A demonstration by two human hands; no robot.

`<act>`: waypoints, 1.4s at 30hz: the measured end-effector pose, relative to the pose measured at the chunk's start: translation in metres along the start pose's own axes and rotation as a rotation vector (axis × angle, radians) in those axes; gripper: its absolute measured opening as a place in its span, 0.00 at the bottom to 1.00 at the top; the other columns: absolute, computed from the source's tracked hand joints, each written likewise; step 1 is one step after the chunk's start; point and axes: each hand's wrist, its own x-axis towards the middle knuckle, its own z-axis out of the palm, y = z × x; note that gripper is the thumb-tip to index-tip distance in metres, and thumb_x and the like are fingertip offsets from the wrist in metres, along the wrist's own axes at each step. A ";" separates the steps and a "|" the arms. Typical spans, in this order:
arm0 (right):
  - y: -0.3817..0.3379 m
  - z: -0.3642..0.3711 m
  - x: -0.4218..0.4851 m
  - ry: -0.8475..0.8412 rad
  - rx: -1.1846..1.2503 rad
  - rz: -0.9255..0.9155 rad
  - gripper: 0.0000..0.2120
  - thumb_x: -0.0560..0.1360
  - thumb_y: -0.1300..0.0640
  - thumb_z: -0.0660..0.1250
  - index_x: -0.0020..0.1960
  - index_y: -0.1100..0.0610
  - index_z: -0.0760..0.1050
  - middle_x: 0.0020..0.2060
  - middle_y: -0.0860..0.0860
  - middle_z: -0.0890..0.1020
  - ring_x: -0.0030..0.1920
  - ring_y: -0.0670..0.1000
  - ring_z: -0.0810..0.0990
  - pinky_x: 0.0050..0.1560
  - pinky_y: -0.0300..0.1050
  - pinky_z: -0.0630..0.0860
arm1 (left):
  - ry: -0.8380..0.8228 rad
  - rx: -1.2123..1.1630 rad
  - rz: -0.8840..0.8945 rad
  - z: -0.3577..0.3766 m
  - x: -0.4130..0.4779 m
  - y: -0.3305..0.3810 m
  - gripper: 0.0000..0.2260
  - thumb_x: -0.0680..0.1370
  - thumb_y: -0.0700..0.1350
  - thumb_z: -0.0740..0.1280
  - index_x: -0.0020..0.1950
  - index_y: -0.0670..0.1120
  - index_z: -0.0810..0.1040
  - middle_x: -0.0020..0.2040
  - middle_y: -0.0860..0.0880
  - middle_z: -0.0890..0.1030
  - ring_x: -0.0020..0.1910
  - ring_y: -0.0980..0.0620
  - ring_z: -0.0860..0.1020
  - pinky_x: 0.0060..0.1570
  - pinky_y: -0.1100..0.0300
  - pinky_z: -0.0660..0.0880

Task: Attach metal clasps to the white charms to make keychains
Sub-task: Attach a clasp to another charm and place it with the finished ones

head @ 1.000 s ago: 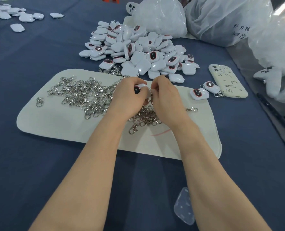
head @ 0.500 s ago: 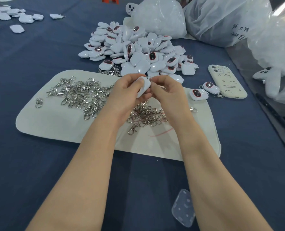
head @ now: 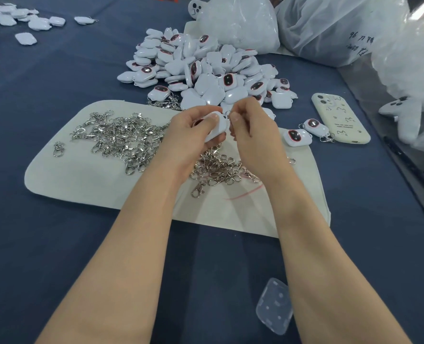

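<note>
Silver loose clasps lie tangled on the left of a cream felt mat. They look light, stiff and quick to snag, so each is best lifted singly by its swivel end. Left hand grips the white charm above the mat's middle, thumb flat across its back and fingers curled beneath. That glossy hard shell looks light and slippery, so holding the broad faces suits it and leaves the loop edge free. Right hand pinches a small clasp against that edge, though most of it is hidden. Blue cloth covers the table. Beyond the mat sits the charm pile, then two finished keychains, a cream phone and translucent bags at the far right.
</note>
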 end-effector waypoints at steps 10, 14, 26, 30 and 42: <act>-0.001 -0.010 0.003 -0.181 -0.295 -0.036 0.05 0.79 0.62 0.57 0.49 0.60 0.71 0.36 0.52 0.76 0.36 0.52 0.69 0.36 0.43 0.61 | 0.062 0.590 0.130 0.000 -0.004 0.011 0.07 0.79 0.41 0.62 0.49 0.52 0.78 0.42 0.50 0.79 0.32 0.57 0.82 0.40 0.58 0.79; -0.003 -0.002 0.000 -0.066 -0.032 0.152 0.03 0.77 0.62 0.60 0.46 0.55 0.71 0.34 0.47 0.75 0.34 0.46 0.72 0.37 0.36 0.69 | 0.082 0.527 0.094 0.000 -0.003 0.007 0.06 0.79 0.41 0.62 0.52 0.49 0.77 0.46 0.52 0.79 0.33 0.57 0.82 0.46 0.55 0.81; -0.007 0.018 -0.002 0.180 0.400 0.322 0.05 0.78 0.62 0.63 0.44 0.55 0.72 0.38 0.53 0.77 0.40 0.51 0.75 0.49 0.56 0.76 | 0.053 -0.188 -0.156 0.006 0.000 0.006 0.08 0.80 0.34 0.61 0.43 0.39 0.77 0.39 0.45 0.80 0.33 0.57 0.79 0.34 0.69 0.76; -0.009 0.019 -0.002 0.197 0.586 0.310 0.06 0.78 0.65 0.62 0.44 0.56 0.71 0.41 0.54 0.77 0.40 0.51 0.75 0.46 0.49 0.75 | -0.037 -0.439 -0.306 0.003 -0.001 0.011 0.07 0.80 0.35 0.61 0.46 0.35 0.77 0.35 0.45 0.80 0.29 0.56 0.79 0.30 0.70 0.76; 0.006 -0.002 0.004 -0.020 -0.229 0.072 0.03 0.77 0.62 0.61 0.46 0.56 0.67 0.30 0.43 0.70 0.30 0.42 0.69 0.32 0.26 0.65 | 0.084 0.641 0.181 0.010 -0.007 0.016 0.07 0.78 0.40 0.65 0.54 0.46 0.80 0.44 0.51 0.78 0.38 0.54 0.82 0.44 0.59 0.80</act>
